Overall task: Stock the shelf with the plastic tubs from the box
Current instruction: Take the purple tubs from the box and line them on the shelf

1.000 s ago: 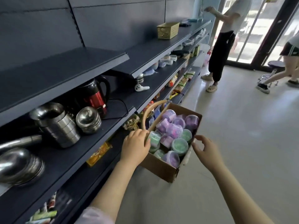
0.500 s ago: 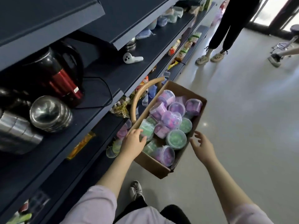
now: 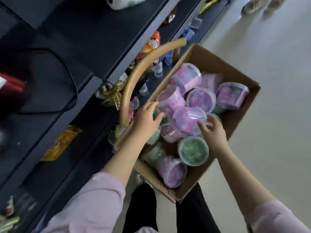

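An open cardboard box (image 3: pixel 223 64) sits on the floor beside the dark shelving (image 3: pixel 94 81). It holds several purple and green plastic tubs with clear lids, lying jumbled. My left hand (image 3: pixel 145 119) reaches in over the box's left wall, fingers spread on a green tub (image 3: pixel 159 115) and next to a tilted purple tub (image 3: pixel 170 98). The fingertips of my right hand (image 3: pixel 214 132) touch the lid rim of a purple tub (image 3: pixel 187 120) in the middle. Neither hand is closed around a tub. A green tub (image 3: pixel 193 150) lies just below my right hand.
A tan basket handle (image 3: pixel 133 81) arches between the box and the shelf edge. A few small tubs (image 3: pixel 114 137) stand on the low shelf. A red and black kettle (image 3: pixel 15 84) and an orange packet (image 3: pixel 60 143) sit on the shelves. Another person's shoes (image 3: pixel 252 5) are at the top right.
The view has tilted down and come closer. Both hands have moved from the box's edges into the box and onto the tubs.
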The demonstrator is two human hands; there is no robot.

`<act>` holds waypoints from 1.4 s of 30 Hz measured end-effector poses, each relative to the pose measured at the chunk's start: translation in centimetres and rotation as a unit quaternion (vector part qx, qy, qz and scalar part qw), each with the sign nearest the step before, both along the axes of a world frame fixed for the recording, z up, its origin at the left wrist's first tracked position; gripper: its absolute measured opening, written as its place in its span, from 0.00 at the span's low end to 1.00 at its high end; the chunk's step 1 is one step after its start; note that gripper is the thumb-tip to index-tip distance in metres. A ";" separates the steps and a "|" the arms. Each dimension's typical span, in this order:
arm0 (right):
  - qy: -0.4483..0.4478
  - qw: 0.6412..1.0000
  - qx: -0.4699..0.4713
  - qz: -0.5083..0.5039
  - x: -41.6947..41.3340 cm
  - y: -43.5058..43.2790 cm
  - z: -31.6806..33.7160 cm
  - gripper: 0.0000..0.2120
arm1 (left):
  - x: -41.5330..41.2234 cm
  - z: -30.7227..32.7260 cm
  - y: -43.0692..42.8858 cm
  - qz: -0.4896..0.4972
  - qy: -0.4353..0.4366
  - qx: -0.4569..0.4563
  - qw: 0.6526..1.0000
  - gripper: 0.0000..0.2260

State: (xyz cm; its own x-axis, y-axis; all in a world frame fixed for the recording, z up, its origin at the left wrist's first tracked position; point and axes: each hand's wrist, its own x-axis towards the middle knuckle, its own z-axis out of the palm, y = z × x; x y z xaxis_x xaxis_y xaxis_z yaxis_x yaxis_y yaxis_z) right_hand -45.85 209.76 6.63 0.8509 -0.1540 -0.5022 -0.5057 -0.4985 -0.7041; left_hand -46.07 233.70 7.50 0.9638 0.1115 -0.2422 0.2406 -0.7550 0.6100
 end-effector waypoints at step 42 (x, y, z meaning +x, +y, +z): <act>-0.264 0.895 0.329 0.146 -27.2 17.6 27.5 0.09 | -45.0 29.6 13.7 0.332 -0.288 0.083 0.894 0.11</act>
State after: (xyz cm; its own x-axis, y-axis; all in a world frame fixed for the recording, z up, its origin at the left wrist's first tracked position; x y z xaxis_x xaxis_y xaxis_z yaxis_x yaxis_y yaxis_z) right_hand -73.01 227.32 34.13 0.9520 0.2949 0.0825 0.0690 0.0558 -0.9961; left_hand -91.05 247.38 37.06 0.6312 0.6942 0.3458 0.3527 -0.6540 0.6692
